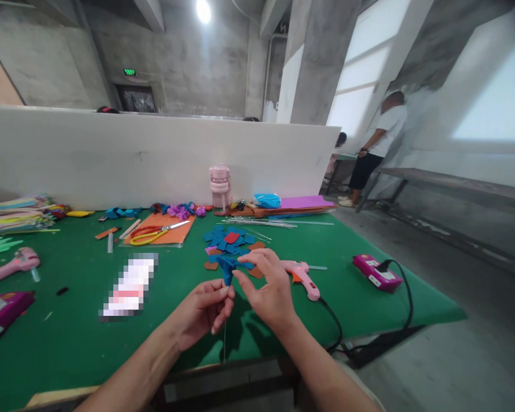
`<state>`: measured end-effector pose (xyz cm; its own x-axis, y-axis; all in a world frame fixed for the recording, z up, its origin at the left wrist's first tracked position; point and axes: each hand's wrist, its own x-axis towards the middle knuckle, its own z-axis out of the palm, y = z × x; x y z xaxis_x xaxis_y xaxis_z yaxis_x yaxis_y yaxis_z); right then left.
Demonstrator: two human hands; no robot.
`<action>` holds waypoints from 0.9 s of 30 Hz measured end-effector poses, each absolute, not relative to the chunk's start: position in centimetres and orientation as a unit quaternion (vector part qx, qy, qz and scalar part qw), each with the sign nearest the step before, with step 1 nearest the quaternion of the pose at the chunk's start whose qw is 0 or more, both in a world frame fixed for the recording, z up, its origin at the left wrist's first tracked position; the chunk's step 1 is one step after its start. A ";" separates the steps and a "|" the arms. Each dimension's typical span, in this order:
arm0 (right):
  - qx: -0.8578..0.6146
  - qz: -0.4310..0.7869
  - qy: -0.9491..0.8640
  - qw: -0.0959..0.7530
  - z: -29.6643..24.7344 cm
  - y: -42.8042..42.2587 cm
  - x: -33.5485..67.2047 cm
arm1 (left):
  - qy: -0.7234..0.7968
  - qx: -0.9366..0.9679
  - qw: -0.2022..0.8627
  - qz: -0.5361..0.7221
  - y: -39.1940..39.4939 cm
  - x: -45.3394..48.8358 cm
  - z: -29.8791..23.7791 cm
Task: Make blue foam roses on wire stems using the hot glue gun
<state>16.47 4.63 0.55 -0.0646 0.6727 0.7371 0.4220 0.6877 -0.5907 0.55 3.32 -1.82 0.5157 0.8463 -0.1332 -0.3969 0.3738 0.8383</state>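
Near the table's front edge, a small blue flower (227, 266) of paper-like or cloth-like petals stands upright on a thin wire stem (224, 343). My left hand (206, 309) pinches it at the base, where petals and wire meet. My right hand (269, 283) is curled at the flower's right side, thumb and forefinger at its petals. Just beyond lies a pile of cut blue pieces (223, 237) with a red piece (231, 238) on top and brown pieces (256, 272) around it. A pink glue gun (302, 277) lies right of my right hand, partly hidden by it.
Yellow-and-red scissors (154, 232) rest on an orange sheet (180, 233). Wires (261, 222), a pink bottle (220, 186) and folded sheets (304, 202) line the back. A magenta power box (376, 273) with a black cable sits right. Another glue gun (12, 266) lies left. A person (380, 137) stands beyond.
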 end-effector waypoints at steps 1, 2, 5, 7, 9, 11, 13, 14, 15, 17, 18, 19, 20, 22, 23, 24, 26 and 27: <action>-0.380 0.115 -0.723 0.566 0.6 4.8 16.7 | 0.287 0.391 0.780 0.396 3.3 0.6 -1.8; -0.379 0.125 -0.723 0.564 0.6 5.0 16.9 | 0.286 0.392 0.781 0.392 3.3 0.5 -1.8; -0.369 0.155 -0.733 0.550 0.9 5.3 17.7 | 0.281 0.413 0.778 0.380 3.2 0.4 -1.6; -0.355 0.172 -0.750 0.531 1.2 5.3 18.1 | 0.277 0.432 0.773 0.373 3.2 0.2 -1.5; -0.338 0.186 -0.766 0.514 1.5 5.0 18.4 | 0.277 0.444 0.769 0.367 3.3 0.1 -1.5; -0.323 0.190 -0.779 0.503 1.6 4.7 18.5 | 0.281 0.448 0.768 0.362 3.3 0.0 -1.6; -0.317 0.177 -0.789 0.496 1.7 4.5 18.5 | 0.282 0.448 0.769 0.358 3.4 0.0 -1.7; -0.316 0.169 -0.793 0.493 1.6 4.5 18.5 | 0.282 0.447 0.770 0.357 3.3 0.1 -1.8; -0.317 0.161 -0.796 0.489 1.6 4.5 18.5 | 0.284 0.446 0.771 0.356 3.3 0.1 -1.8; -0.324 0.151 -0.798 0.484 1.4 4.5 18.5 | 0.286 0.445 0.771 0.355 3.3 0.2 -1.9; -0.328 0.147 -0.798 0.483 1.4 4.5 18.5 | 0.287 0.446 0.770 0.354 3.2 0.2 -1.9; -0.332 0.145 -0.798 0.482 1.4 4.5 18.5 | 0.289 0.448 0.768 0.354 3.2 0.3 -1.9; -0.336 0.142 -0.798 0.481 1.4 4.5 18.6 | 0.290 0.451 0.767 0.354 3.2 0.3 -1.9; -0.340 0.139 -0.796 0.480 1.4 4.4 18.6 | 0.292 0.456 0.763 0.354 3.2 0.3 -1.9; -0.340 0.138 -0.796 0.481 1.4 4.4 18.6 | 0.293 0.458 0.762 0.353 3.2 0.3 -1.9; -0.340 0.137 -0.796 0.482 1.4 4.4 18.6 | 0.293 0.460 0.761 0.351 3.2 0.2 -1.9; -0.337 0.133 -0.796 0.484 1.4 4.3 18.6 | 0.294 0.462 0.761 0.348 3.2 0.3 -1.9; -0.336 0.132 -0.797 0.484 1.4 4.3 18.5 | 0.295 0.463 0.761 0.346 3.2 0.3 -1.9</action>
<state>18.55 4.34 1.43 -0.3047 0.6633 0.6835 0.4076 0.7394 -0.5358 0.26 3.22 -1.86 0.5856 0.8003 -0.1289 -0.2538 0.3320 0.9085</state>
